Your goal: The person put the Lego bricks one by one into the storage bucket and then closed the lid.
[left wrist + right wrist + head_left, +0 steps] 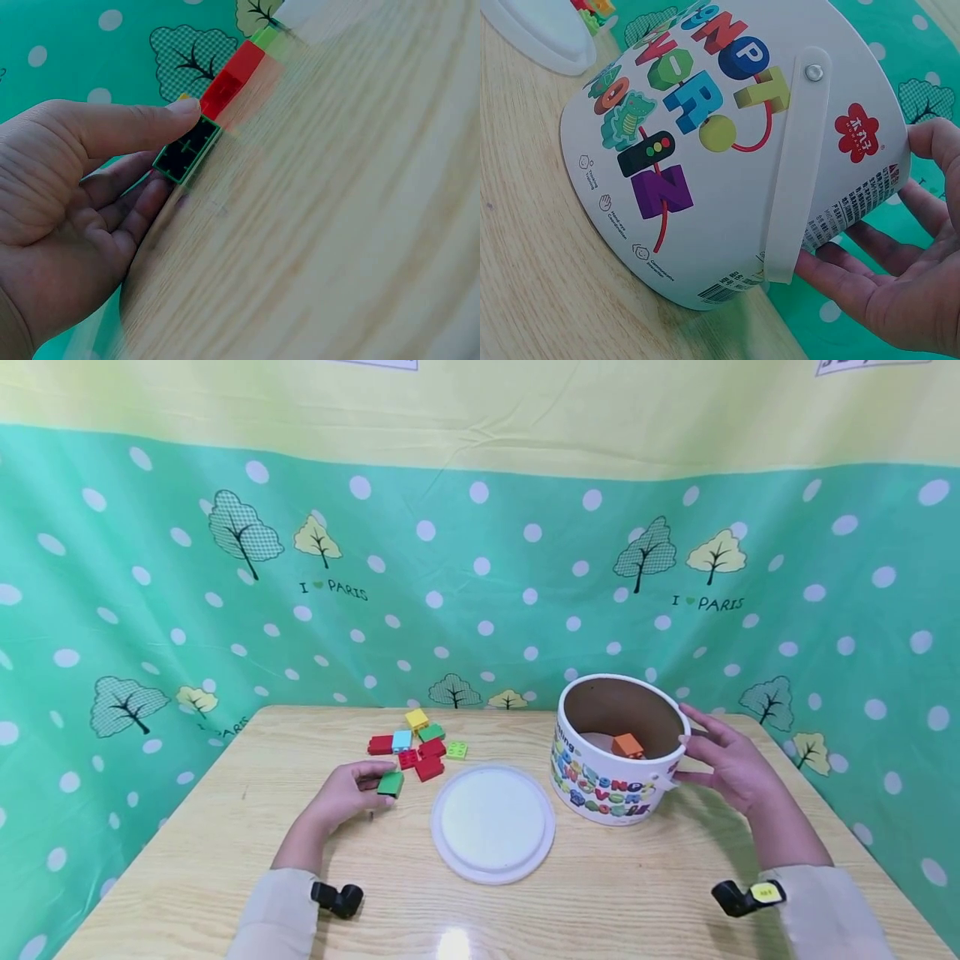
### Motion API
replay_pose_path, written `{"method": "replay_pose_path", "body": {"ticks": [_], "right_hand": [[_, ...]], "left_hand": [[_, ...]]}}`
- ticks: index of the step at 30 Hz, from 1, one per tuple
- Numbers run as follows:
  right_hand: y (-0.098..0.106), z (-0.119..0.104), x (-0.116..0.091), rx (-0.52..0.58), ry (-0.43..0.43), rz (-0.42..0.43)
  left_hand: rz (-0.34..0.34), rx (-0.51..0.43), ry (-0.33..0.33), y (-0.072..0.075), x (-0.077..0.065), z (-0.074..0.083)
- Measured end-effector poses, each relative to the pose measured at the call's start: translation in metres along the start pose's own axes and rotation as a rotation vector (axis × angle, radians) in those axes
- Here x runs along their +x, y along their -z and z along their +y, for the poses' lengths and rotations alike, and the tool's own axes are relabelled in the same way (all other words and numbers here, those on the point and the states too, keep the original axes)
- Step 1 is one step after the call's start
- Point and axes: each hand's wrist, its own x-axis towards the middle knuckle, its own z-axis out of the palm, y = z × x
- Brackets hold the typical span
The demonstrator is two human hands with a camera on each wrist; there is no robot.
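Between thumb and fingers, my left hand [347, 795] pinches a green building block [390, 783]; its dark hollow underside faces the camera in the left wrist view. Just beyond lies a loose group of blocks, among them a red block [430, 767], a light blue block [402, 741] and a yellow block [416, 719]. With fingers spread, my right hand [731, 767] touches the outer right side of a white printed bucket [727, 150], near its white strap handle [799, 165]. An orange block [627, 746] lies inside the bucket.
A round white lid [492, 820] rests flat on the wooden table [570, 902] between the blocks and the bucket. Behind the table hangs a green and yellow patterned cloth [480, 560], which also runs along both sides.
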Motion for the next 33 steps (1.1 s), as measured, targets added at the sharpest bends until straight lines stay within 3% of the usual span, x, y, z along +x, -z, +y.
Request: {"method": "replay_pose_path", "body": {"ticks": [17,33], "right_hand": [[0.0004,0.0006,0.0005,-0.012,-0.004,-0.005],[0.0014,0.0019,0.0017,-0.017,-0.005,-0.004]], "left_hand": [[0.017,0.146,0.028,-0.0015,0.0015,0.0003],[0.021,-0.008,0.002,0.0036,-0.0011,0.001]]}}
